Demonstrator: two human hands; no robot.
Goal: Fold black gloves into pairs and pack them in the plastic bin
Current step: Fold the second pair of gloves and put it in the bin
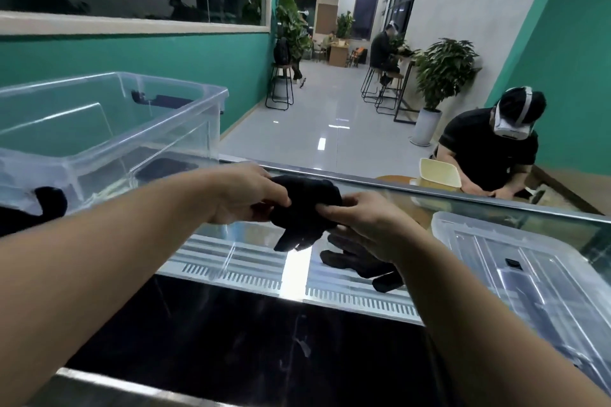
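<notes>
As both my hands — left [244, 195], right [360, 221] — pinch the gloves [304, 208] right of the bin [211, 99], I fold them.

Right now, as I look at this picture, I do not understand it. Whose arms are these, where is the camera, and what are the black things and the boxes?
There is no machine here. A person wears one camera on the head, so you see that person's own bare arms from above. The left hand and the right hand together hold black gloves above a shiny glass counter. Another black glove lies on the counter below them. On the left stands a clear plastic bin, open, with something dark inside. On the right lies its clear lid. Other people sit in the background.
</notes>
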